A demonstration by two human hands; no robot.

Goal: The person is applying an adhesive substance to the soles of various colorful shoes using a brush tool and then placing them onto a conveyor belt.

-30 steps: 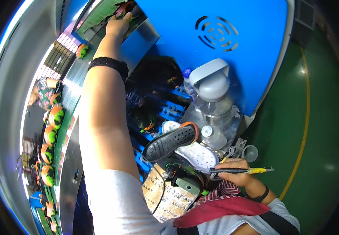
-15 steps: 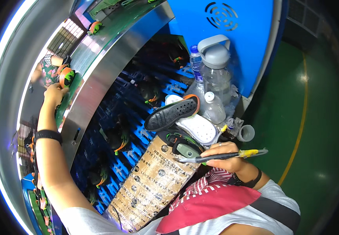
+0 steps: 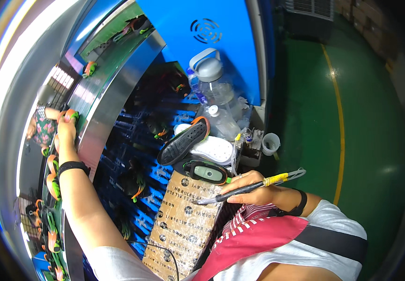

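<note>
My left hand reaches out at the far left, its fingers closed at an orange-and-green shoe upper on the green conveyor belt; the hand partly hides the upper. In my right hand is a brush with a dark handle, yellow tape and a clear tube at its rear end. The bristles point left, above a box wrapped in printed brown paper and clear film. Beyond the brush lie a black shoe sole, a white sole and a dark shoe with a grey-green insert.
Behind the soles stand a large clear bottle with a grey lid, a smaller white-capped bottle and a plastic cup. A metal rail edges the conveyor. More shoe uppers line the left side. Another person is across the belt.
My view has shifted, so the bottles and box appear further left. My left hand has come onto the shoe upper. The brush, still in my right hand, has moved off the shoe toward the box.
</note>
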